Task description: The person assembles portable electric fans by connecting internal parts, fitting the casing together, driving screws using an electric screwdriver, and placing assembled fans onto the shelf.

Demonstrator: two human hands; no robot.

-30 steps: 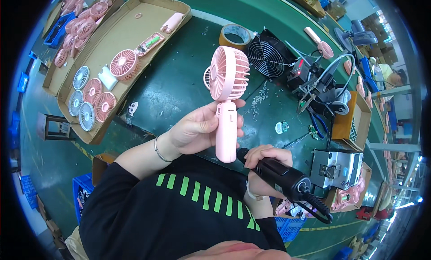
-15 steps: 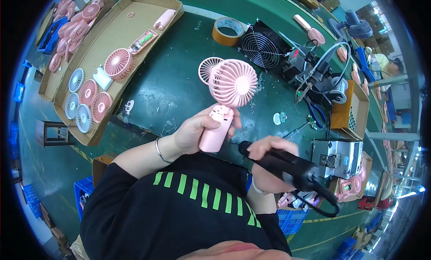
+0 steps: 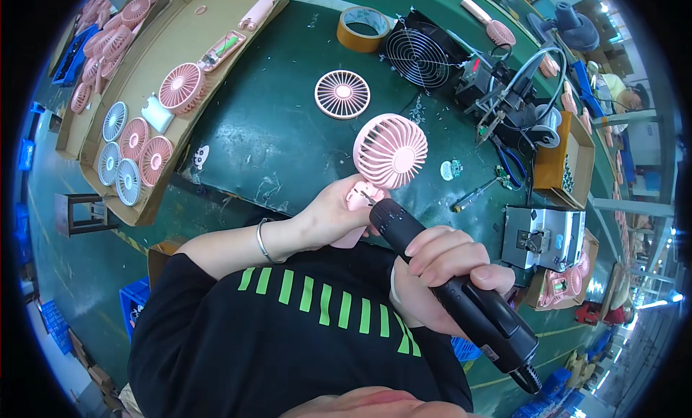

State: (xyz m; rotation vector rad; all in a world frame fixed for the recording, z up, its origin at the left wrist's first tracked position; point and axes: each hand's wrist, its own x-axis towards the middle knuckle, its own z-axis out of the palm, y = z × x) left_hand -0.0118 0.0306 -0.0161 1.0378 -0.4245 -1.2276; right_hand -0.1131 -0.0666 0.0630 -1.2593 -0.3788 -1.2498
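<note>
My left hand [image 3: 333, 214] is closed around the handle of a pink handheld fan [image 3: 391, 152], its round caged head pointing away from me. My right hand [image 3: 450, 263] grips a black electric screwdriver [image 3: 472, 302] with a cord at its back end. The screwdriver's tip meets the fan's neck, just below the head, beside my left fingers. A loose pink fan grille [image 3: 342, 94] lies flat on the green table beyond the fan. The lower handle is partly hidden by my left hand.
A cardboard tray [image 3: 216, 14] with fan parts lies at left. Tape roll [image 3: 360, 30], black cooling fan [image 3: 422, 49] and soldering rig [image 3: 497, 93] stand at the back. Pliers [image 3: 513, 169], a small screwdriver [image 3: 472, 197], a circuit board [image 3: 451, 170] and a metal box [image 3: 542, 238] lie right.
The electric screwdriver has swung up and left onto the fan's neck. The fan has moved slightly right and toward me, uncovering the loose grille behind it.
</note>
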